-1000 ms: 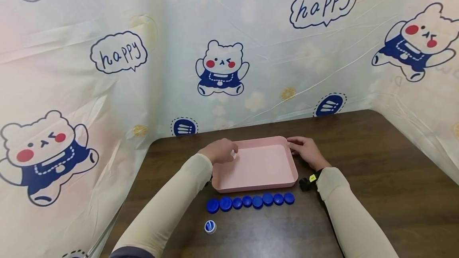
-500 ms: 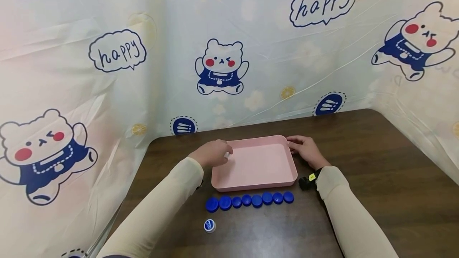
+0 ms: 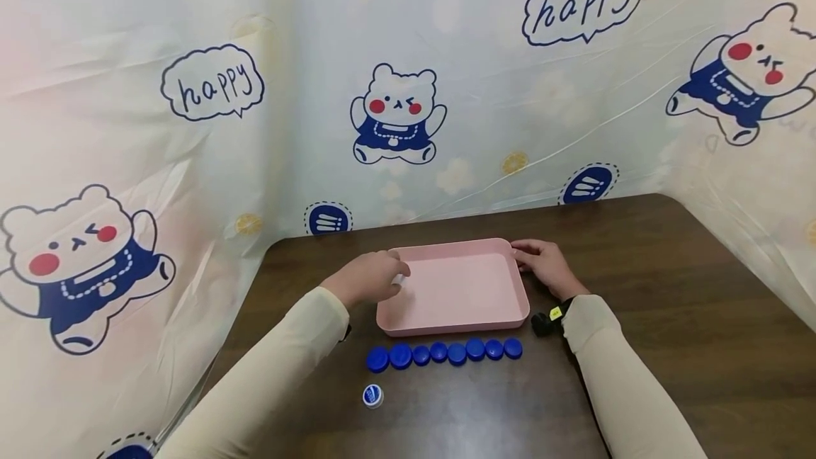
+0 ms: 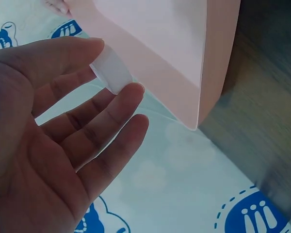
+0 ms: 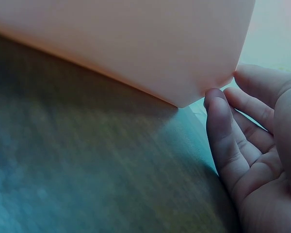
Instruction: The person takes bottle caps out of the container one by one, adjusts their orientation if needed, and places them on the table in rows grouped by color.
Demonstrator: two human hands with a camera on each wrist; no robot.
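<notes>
A white round cap [image 4: 111,70] is pinched between the thumb and fingertips of my left hand [image 3: 366,278]. That hand hovers over the left end of a shallow pink tray [image 3: 459,292], near its left rim. In the head view the fingers mostly cover the cap. My right hand [image 3: 548,266] holds the tray's far right corner, thumb and forefinger against the outside of its wall, as the right wrist view shows. In front of the tray lies a row of several blue bottle caps [image 3: 456,353]. A white cap with a blue printed top [image 3: 372,395] lies nearer, below the row's left end.
The dark wooden table [image 3: 669,346] extends to both sides of the tray. A printed curtain [image 3: 484,112] hangs behind the table and at its sides. A black device with a yellow tag [image 3: 547,321] sits at my right wrist.
My left hand has drawn back to the left, from over the tray toward its left rim, keeping the white cap in its fingers. The right hand has stayed at the tray's corner.
</notes>
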